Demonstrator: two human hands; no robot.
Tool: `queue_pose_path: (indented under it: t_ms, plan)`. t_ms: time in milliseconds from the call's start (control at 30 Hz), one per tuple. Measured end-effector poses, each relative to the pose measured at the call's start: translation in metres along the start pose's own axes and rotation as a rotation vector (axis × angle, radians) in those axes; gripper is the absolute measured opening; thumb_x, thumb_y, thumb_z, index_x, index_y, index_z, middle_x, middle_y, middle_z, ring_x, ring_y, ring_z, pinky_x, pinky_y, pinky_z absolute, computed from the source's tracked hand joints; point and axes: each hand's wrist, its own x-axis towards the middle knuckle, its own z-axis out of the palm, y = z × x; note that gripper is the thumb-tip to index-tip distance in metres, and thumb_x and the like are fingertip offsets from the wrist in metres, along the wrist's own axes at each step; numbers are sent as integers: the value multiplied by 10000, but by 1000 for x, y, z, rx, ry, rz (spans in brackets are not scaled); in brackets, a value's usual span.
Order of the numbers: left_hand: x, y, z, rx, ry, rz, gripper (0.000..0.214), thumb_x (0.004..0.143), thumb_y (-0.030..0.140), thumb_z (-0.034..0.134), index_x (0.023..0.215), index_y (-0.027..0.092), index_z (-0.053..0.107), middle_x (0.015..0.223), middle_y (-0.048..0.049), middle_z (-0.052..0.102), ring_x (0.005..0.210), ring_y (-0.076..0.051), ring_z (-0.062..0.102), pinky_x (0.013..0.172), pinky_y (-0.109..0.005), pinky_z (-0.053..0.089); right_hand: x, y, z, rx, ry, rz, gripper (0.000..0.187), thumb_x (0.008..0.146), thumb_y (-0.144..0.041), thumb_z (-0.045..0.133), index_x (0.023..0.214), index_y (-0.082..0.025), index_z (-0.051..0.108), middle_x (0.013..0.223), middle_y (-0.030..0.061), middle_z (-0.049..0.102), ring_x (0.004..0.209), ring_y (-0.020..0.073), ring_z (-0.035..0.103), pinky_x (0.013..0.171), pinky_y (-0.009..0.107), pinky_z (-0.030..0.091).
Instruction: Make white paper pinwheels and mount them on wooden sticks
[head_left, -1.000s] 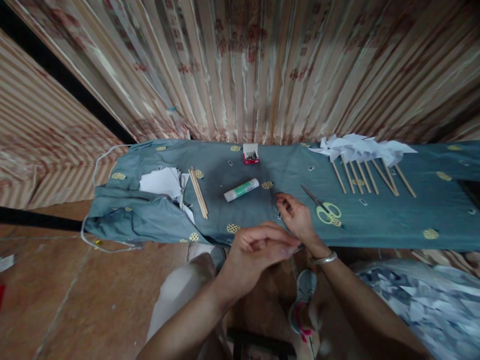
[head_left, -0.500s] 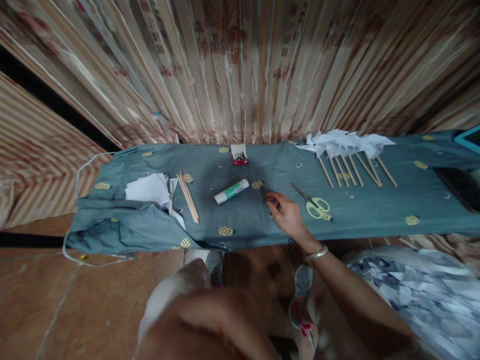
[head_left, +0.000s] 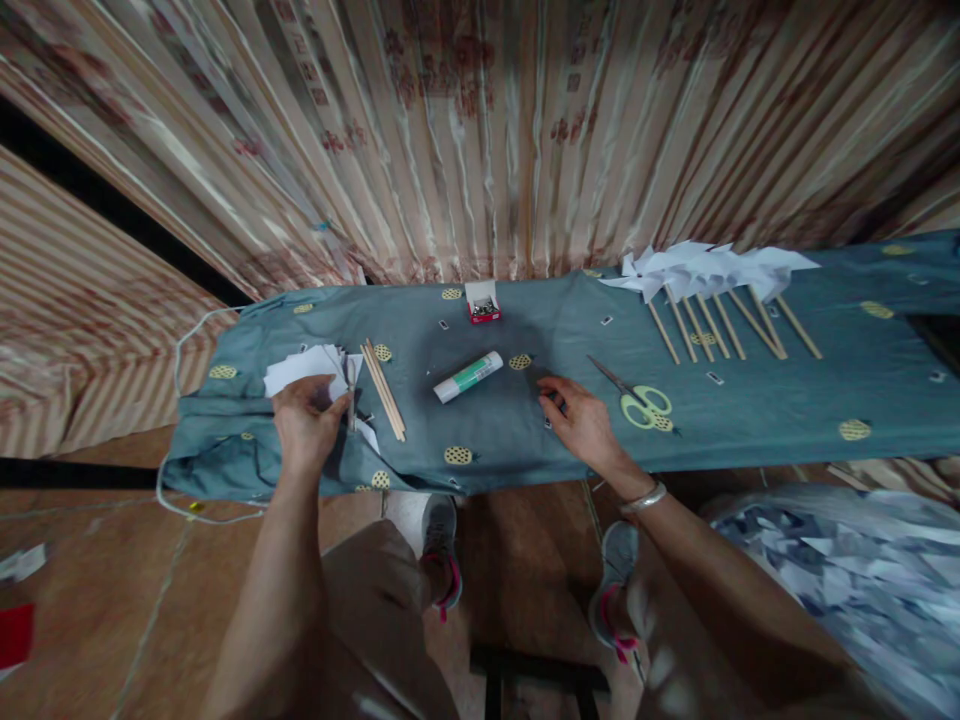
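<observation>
Nearest me, well in front of the glue stick (head_left: 469, 377), I have pale-trousered legs (head_left: 375, 610) and grey shoes (head_left: 441, 540); a see-through bag (head_left: 855, 570) of paper pieces bulges to its right. My forearms (head_left: 281, 590) cross the near edge of the worktop (head_left: 750, 430), one on each side of the glue stick. Between that edge and the glue stick, a broad band of patterned cloth (head_left: 525, 450) gives me room to move.

My left hand (head_left: 307, 425), well left of the glue stick, bends over the near side of a white paper stack (head_left: 304, 368); I cannot tell whether thumb and fingers grip a sheet. My right hand (head_left: 574, 420), near the glue stick's right end, is low over the cloth, fingers curled; whether it pinches anything, I cannot tell.

Scissors (head_left: 634, 393) lie right of the glue stick, past that hand; wooden sticks (head_left: 385, 392) lie left of it. Beyond it sits an open red box (head_left: 484, 312); far to its right, folded paper shapes (head_left: 712, 268) on sticks line the far edge, before a striped curtain (head_left: 480, 150).
</observation>
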Motion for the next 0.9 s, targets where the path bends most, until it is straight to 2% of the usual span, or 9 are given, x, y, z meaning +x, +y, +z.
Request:
queue_pose_path:
  t_ms: [167,400,533,667,900]
  plan:
    - [-2,0,6,25,20,-80,314,707,350,711,983,201,688,1081,-104,667,1107,-305,569,1027,-431,427,-1,-1,-1,-5,0,5,273,896,-257,506,1106,-191,667,958,75,736,802,207,665,811,344,520]
    - [2,8,18,80,83,-163,383,709,305,688,1067,168,686,1121,-138,646,1183,-338,530,1042,-493,396,-1,-3,-2,-8,-2,-19,275,906,-273,498,1101,-175,666,978,89,733,796,210,656,805,344,512]
    - [3,8,15,55,55,-135,355,738,306,658,1047,144,720,1044,-139,699,1049,-295,614,988,-426,444,-1,-2,-2,-12,-3,-15,282,905,-284,500,1098,-168,669,947,87,734,779,212,653,792,346,514]
    - [1,6,7,32,26,-130,311,809,331,584,986,136,748,1029,-139,743,957,-278,672,862,-367,491,-1,-3,-2,-10,2,-5,276,902,-292,496,1090,-192,672,950,81,736,777,211,659,788,346,517]
    - [-3,6,5,186,41,-104,343,871,353,500,1001,142,737,1055,-169,738,1012,-328,668,857,-402,478,-1,-3,-3,-26,3,4,281,902,-301,499,1096,-198,674,955,78,739,777,215,661,792,353,522]
